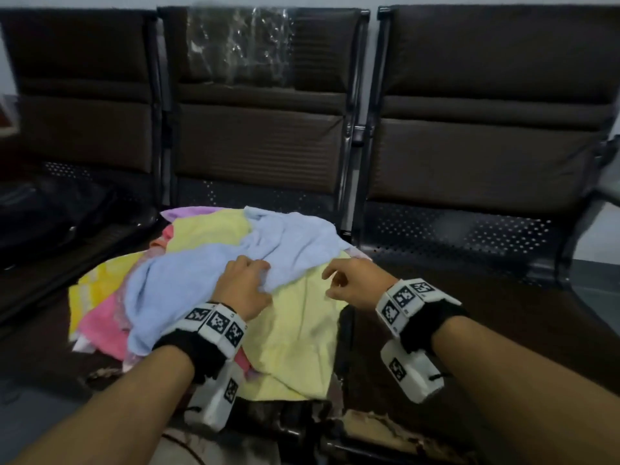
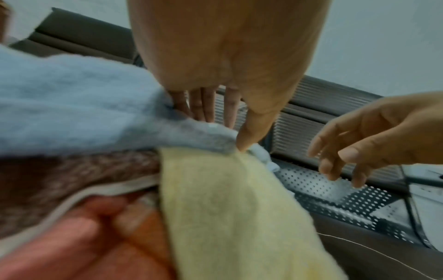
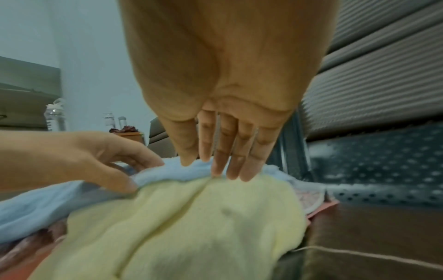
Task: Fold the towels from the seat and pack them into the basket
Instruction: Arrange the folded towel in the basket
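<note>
A heap of towels lies on the middle seat. On top is a light blue towel (image 1: 188,283), draped over a pale yellow towel (image 1: 302,330). My left hand (image 1: 263,273) pinches the blue towel's (image 2: 72,106) near edge between thumb and fingers (image 2: 246,140). My right hand (image 1: 339,280) hovers just right of it, fingers loosely spread; in the right wrist view its straight fingertips (image 3: 230,170) reach the seam where the blue towel (image 3: 167,172) meets the yellow towel (image 3: 191,217). Pink (image 1: 100,320) and yellow-striped (image 1: 90,286) towels stick out on the left. No basket is in view.
Three dark brown seats stand in a row with metal dividers. The right seat (image 1: 469,297) has nothing on it; a black bag (image 1: 50,213) lies on the left one. Water bottles (image 3: 55,117) stand far off to the left.
</note>
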Available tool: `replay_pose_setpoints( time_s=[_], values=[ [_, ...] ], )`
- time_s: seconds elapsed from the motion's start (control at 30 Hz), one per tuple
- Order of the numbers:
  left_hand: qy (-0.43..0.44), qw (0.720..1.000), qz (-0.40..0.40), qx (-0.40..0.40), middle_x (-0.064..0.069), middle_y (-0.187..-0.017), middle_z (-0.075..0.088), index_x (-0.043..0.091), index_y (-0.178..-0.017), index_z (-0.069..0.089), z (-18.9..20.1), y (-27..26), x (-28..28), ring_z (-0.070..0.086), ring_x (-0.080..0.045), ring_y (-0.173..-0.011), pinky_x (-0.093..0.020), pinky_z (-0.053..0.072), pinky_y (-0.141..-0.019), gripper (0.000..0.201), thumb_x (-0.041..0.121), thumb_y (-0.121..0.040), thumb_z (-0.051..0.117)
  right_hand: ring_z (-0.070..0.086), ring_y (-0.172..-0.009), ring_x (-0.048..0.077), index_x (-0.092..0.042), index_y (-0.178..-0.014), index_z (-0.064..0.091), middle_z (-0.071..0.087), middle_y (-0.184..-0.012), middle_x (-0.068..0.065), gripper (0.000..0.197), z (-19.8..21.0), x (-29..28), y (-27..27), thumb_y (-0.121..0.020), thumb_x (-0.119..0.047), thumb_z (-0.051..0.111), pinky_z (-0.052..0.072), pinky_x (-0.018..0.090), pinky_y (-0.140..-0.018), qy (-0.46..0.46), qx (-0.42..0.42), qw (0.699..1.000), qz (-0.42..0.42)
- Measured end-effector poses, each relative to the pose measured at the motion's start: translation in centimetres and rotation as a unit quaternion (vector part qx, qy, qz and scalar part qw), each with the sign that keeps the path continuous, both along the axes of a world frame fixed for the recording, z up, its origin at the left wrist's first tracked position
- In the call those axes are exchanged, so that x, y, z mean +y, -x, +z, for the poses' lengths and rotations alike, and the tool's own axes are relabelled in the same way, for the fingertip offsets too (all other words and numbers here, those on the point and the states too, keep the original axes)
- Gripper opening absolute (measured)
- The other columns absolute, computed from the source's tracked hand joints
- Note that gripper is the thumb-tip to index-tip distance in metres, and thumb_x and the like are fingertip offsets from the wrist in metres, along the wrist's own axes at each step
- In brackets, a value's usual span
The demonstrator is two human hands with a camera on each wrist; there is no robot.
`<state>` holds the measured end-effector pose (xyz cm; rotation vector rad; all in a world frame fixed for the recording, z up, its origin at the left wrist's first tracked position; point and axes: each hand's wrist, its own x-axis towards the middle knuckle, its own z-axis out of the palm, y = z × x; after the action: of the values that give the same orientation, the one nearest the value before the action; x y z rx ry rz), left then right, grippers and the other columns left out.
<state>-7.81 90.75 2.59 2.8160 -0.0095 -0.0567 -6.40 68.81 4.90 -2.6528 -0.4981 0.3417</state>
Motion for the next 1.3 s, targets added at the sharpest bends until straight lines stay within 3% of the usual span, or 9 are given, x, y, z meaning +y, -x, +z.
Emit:
replay_pose_setpoints(
  time_s=[0.13,0.33,0.47,0.7,0.8,0.9,1.03,1.17,1.3],
  values=[
    [-0.015,0.998,-0.033,-0.058,-0.009,-0.109,0.058,0.015,-0.11,0.066,-0.8,-0.8,1.5,0.052,-0.029,-0.106,-0.035,0.042,-0.086,0.026,0.02,-0.085,0.06,0.056,-0.1,0.023,-0.019,-0.138,0.04,0.059,-0.107,0.009,0.06,-2.6,3.9,-1.7,-0.085,-0.025,0.067,0.042,0.029,-0.085,-0.037,-0.012,0.999,0.016],
    [0.082,0.982,-0.051,-0.16,-0.003,-0.085,0.061,0.016,-0.084,0.059,0.5,0.0,1.2,0.056,-0.028,-0.086,-0.043,0.045,-0.075,0.015,0.028,-0.092,0.053,0.043,-0.111,0.023,-0.014,-0.108,0.065,0.049,-0.115,0.009,0.025,-2.5,5.3,-2.1,-0.09,-0.031,0.061,0.037,0.034,-0.097,-0.019,-0.087,0.996,-0.004],
    [0.168,0.964,-0.104,-0.176,-0.005,-0.085,0.063,0.016,-0.089,0.054,1.9,1.1,-0.7,0.056,-0.028,-0.084,-0.041,0.045,-0.074,0.018,0.027,-0.098,0.043,0.054,-0.089,0.026,-0.013,-0.094,0.051,0.06,-0.095,0.009,0.017,0.4,2.1,0.2,-0.097,-0.028,0.047,0.034,0.032,-0.069,-0.068,-0.111,0.991,-0.035],
    [0.153,0.948,-0.269,-0.08,0.005,-0.074,0.051,0.027,-0.089,0.04,3.1,3.7,-6.5,0.049,-0.018,-0.07,-0.032,0.03,-0.06,0.019,0.041,-0.092,0.053,0.059,-0.082,0.017,-0.014,-0.087,0.063,0.064,-0.083,0.0,0.013,5.4,-6.4,6.1,-0.092,-0.024,0.058,0.045,0.033,-0.075,-0.162,-0.183,0.963,-0.115],
    [0.143,0.944,-0.273,-0.12,0.012,-0.067,0.047,0.03,-0.083,0.043,3.9,4.3,-8.4,0.046,-0.016,-0.068,-0.029,0.025,-0.06,0.016,0.029,-0.093,0.055,0.057,-0.076,0.008,-0.016,-0.085,0.065,0.063,-0.078,-0.004,0.01,6.7,-10.7,7.8,-0.09,-0.023,0.062,0.043,0.023,-0.072,-0.223,-0.255,0.922,-0.186],
    [0.213,0.922,-0.278,-0.166,0.005,-0.073,0.058,0.021,-0.085,0.057,5.3,4.7,-11.2,0.053,-0.008,-0.069,-0.028,0.034,-0.062,0.01,0.019,-0.094,0.053,0.05,-0.062,-0.008,-0.017,-0.084,0.064,0.057,-0.069,-0.011,0.007,8.5,-15.4,8.8,-0.09,-0.021,0.063,0.039,0.008,-0.064,-0.319,-0.341,0.844,-0.263],
    [0.315,0.871,-0.333,-0.179,0.007,-0.077,0.05,0.014,-0.086,0.059,6.7,5.0,-16.6,0.047,-0.002,-0.068,-0.019,0.036,-0.065,0.014,0.02,-0.095,0.05,0.05,-0.055,-0.009,-0.02,-0.081,0.064,0.058,-0.065,-0.011,0.008,9.0,-19.3,8.9,-0.088,-0.022,0.064,0.042,0.01,-0.06,-0.449,-0.382,0.74,-0.325],
    [0.212,0.92,-0.309,-0.116,0.0,-0.091,0.041,0.008,-0.082,0.056,4.0,3.5,-19.6,0.047,-0.015,-0.085,-0.026,0.037,-0.082,0.024,0.022,-0.098,0.044,0.051,-0.056,-0.01,-0.012,-0.084,0.065,0.062,-0.069,-0.006,0.009,5.0,-20.1,8.0,-0.088,-0.021,0.064,0.043,0.01,-0.06,-0.395,-0.308,0.8,-0.329],
    [0.131,0.952,-0.273,-0.05,-0.011,-0.101,0.059,0.003,-0.098,0.059,0.9,1.4,-19.3,0.055,-0.027,-0.099,-0.032,0.038,-0.084,0.027,0.021,-0.1,0.038,0.059,-0.07,0.004,-0.014,-0.097,0.065,0.066,-0.081,0.0,0.018,-0.1,-20.4,7.3,-0.088,-0.029,0.065,0.051,0.025,-0.067,-0.288,-0.126,0.912,-0.263]
  ],
)
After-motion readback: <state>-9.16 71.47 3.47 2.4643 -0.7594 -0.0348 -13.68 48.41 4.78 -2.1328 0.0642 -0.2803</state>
